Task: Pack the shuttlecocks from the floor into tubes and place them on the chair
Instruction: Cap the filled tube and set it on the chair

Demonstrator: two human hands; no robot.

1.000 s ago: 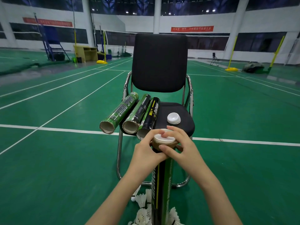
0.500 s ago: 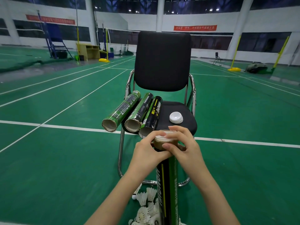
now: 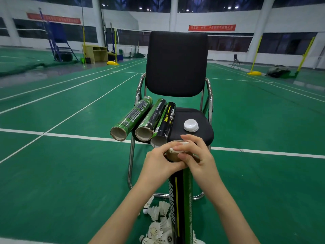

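I hold a dark green shuttlecock tube point(image 3: 181, 199) upright in front of the black chair point(image 3: 176, 64). My left hand point(image 3: 158, 162) grips the tube just below its cardboard rim. My right hand point(image 3: 195, 155) curls over the top, its fingers pressing a white cap point(image 3: 178, 149) into the opening. Three open tubes point(image 3: 151, 118) lie side by side on the left of the seat, mouths toward me. Several white shuttlecocks point(image 3: 158, 224) lie on the floor at the tube's foot.
A loose white cap point(image 3: 191, 125) rests on the right of the seat. The chair's chrome legs point(image 3: 131, 164) stand on the green court floor. Yellow net posts point(image 3: 113, 62), a wooden desk point(image 3: 95, 53) and an umpire stand are far behind.
The cap has sunk from sitting on the rim to nearly flush in the tube's mouth. My right fingers have closed further over the top. The camera has drifted slightly.
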